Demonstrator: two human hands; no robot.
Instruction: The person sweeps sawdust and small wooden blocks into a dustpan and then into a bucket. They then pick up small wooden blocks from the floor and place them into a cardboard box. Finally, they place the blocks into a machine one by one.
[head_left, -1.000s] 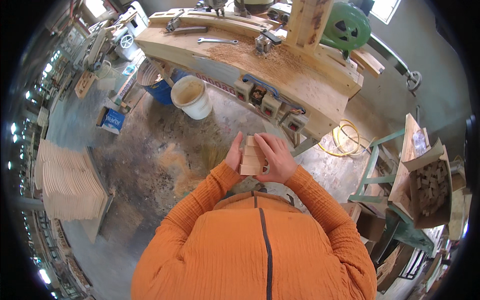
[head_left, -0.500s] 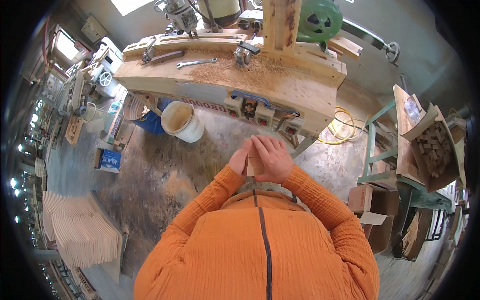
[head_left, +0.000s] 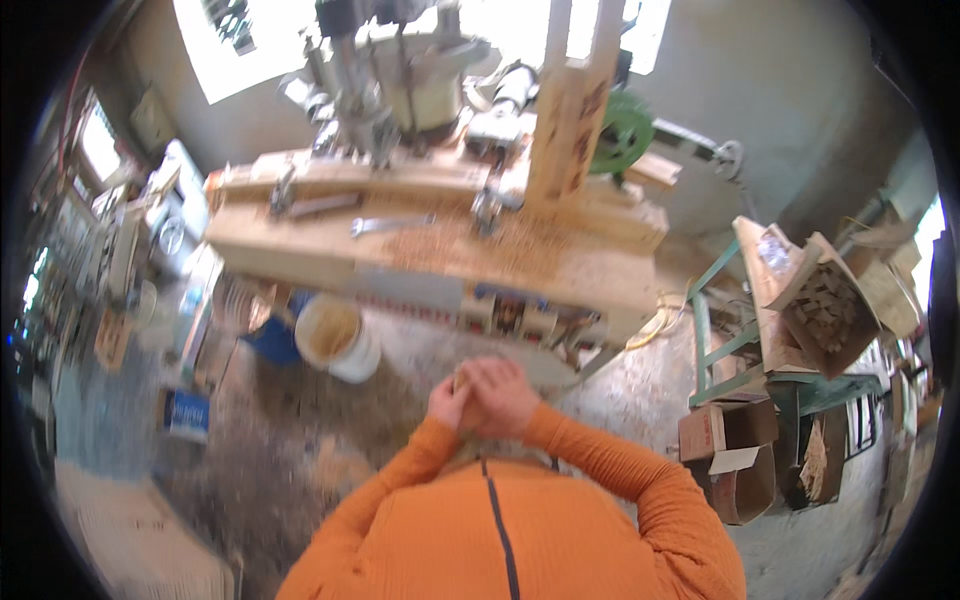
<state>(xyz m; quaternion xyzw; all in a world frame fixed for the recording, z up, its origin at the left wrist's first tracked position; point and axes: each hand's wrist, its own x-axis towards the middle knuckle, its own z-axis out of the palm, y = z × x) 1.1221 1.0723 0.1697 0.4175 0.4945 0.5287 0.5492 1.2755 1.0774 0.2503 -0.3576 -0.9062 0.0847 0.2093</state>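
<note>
My left hand and my right hand are closed together in front of my body, fingertips meeting at the top. Between the palms is a small wooden block, mostly covered by my fingers and blurred now. It showed more plainly half a second ago, where lines across it may mean several pieces. Both hands are apart from the wooden workbench beyond them. On that bench lie a wrench, wood shavings and a metal clamp.
A white bucket stands under the bench, left of my hands. To the right, a green-framed stand bears a box of small wood blocks, with an open cardboard box below. Thin boards are stacked at lower left.
The view has tilted up, showing more windows and machine. My hands appear lower and further left in the picture, still closed together, with less of the wooden block showing.
</note>
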